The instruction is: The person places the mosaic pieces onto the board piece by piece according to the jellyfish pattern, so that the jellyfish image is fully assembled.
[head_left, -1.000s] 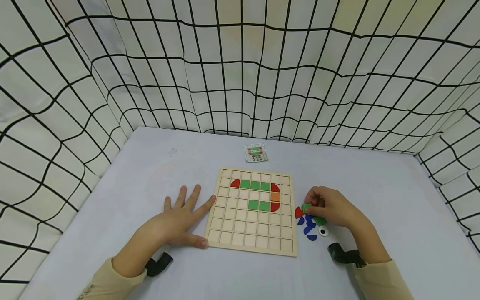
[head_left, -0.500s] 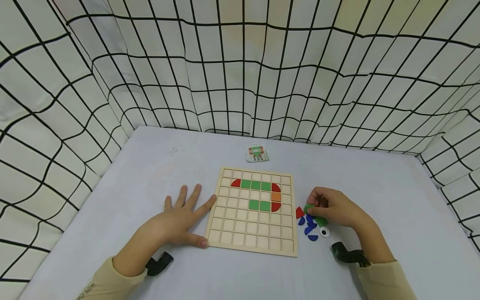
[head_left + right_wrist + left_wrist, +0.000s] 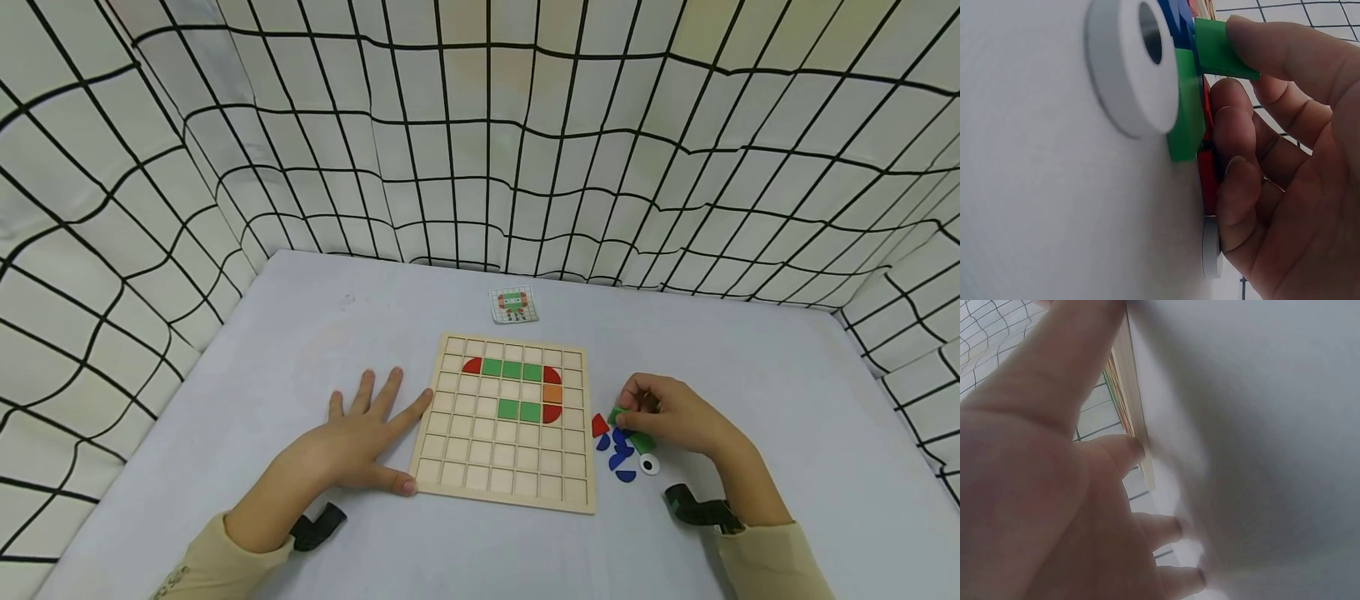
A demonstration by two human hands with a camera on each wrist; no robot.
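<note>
My left hand (image 3: 352, 446) lies spread on the table, its thumb and index fingertip touching the left edge of a wooden grid board (image 3: 480, 477). Red, green and orange pieces sit in some of the board's squares, among them a green row (image 3: 512, 369) near the top. Right of the board, my right hand (image 3: 667, 414) pinches a green square tile (image 3: 1219, 50) between thumb and fingers, just above a small heap. In that heap are a red piece (image 3: 599, 425), several blue half-circles (image 3: 626, 476), another green piece (image 3: 1186, 109) and a white ring with a dark centre (image 3: 648, 464). The right wrist view also shows a second white disc (image 3: 1211, 247) beneath the curled fingers.
A small picture card (image 3: 513, 305) with a coloured grid figure lies beyond the board. White cloth covers the table (image 3: 375, 550). Black netting (image 3: 487, 179) over white sheets walls the far side and both flanks.
My right hand has shifted very slightly to the right with the green tile in its pinch, which has tilted a little. The left hand and the board's pieces stay as they were.
</note>
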